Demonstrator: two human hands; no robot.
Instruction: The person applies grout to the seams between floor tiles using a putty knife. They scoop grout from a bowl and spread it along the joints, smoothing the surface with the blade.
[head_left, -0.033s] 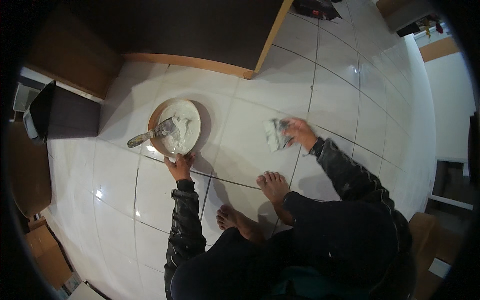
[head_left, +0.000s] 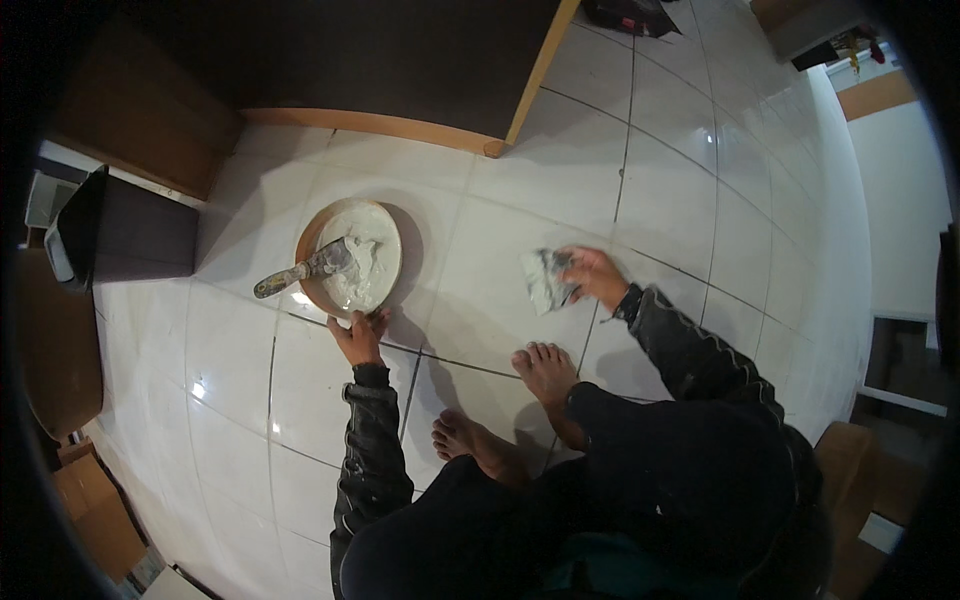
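My left hand [head_left: 357, 338] is closed on the near rim of a round, shallow bowl [head_left: 312, 232] with a tan outside wall. White paste [head_left: 372, 258] lies thickly inside it. A putty knife [head_left: 300, 274] rests across the bowl's left rim, its blade in the paste and its worn, smeared handle sticking out. Over to the right, my right hand [head_left: 592, 275] grips a flat, squarish spreader [head_left: 545, 283] coated with white paste. This spreader is slightly blurred and held just over or against the floor tile; I cannot tell whether it touches.
White floor tiles [head_left: 480, 320] with dark joints spread around my bare feet [head_left: 545, 370]. A dark cabinet with a wooden edge [head_left: 495, 147] stands ahead. At the left are a grey bin [head_left: 150, 235] and a cardboard box [head_left: 95, 510]. A dark bag [head_left: 632, 18] lies at the far end.
My right hand and the spreader have shifted a little toward me and to the left. The left hand, bowl and putty knife keep their places.
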